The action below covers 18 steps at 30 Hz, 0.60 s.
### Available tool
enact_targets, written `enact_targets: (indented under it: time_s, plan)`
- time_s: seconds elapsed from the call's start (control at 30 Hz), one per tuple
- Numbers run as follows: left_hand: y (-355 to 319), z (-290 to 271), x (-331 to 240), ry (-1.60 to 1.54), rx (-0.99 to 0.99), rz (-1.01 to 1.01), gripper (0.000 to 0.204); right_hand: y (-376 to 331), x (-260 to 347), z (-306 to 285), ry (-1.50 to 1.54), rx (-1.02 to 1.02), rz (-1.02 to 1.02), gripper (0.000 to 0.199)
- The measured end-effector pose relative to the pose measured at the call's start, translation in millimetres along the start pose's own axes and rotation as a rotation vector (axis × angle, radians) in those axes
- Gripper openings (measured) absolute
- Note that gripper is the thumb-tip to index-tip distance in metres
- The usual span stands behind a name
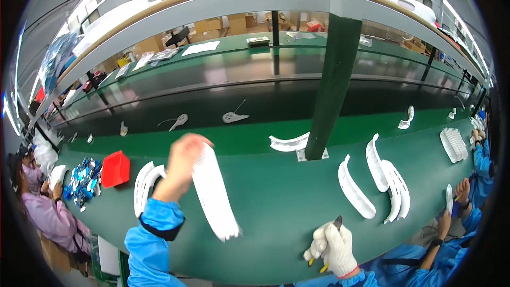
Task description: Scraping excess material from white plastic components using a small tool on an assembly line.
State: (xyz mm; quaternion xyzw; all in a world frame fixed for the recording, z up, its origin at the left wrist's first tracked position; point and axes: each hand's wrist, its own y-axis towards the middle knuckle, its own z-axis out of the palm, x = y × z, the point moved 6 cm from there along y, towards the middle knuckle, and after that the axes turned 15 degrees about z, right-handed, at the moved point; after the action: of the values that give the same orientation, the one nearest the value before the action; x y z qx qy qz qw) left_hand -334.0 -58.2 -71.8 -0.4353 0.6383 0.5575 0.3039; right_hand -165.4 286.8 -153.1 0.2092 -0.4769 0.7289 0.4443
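My left hand (182, 163) is bare, in a blue sleeve, and grips the upper end of a long white curved plastic strip (215, 194) that hangs down over the green table (276, 202). My right hand (333, 247) wears a white glove and is closed on a small cutter with yellow handles and a dark tip (337, 224), low near the table's front edge. The two hands are apart, with the strip's lower end to the left of the gloved hand.
White curved parts lie at left (144, 186), by the green post (288, 142), and at right (355, 187) (396, 188). A red bin (115, 169) and blue packets (85, 179) sit left. Other workers sit at both sides. A dark conveyor (265, 106) runs behind.
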Motion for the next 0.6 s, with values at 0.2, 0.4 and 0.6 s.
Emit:
enact_targets:
  time_s: [0.2, 0.4, 0.6]
  plan:
    - [-110, 82, 38, 0.090, 0.450, -0.218, 0.020, 2, -13, -4, -0.012, 0.010, 0.054, 0.034]
    - [-143, 66, -33, 0.705, 0.178, 0.170, 0.034, -9, -9, -7, -0.038, -0.070, -0.008, 0.033]
    - [-247, 86, -41, 0.291, 0.306, -0.358, 0.047, -10, -11, 2, -0.106, -0.080, 0.020, 0.033]
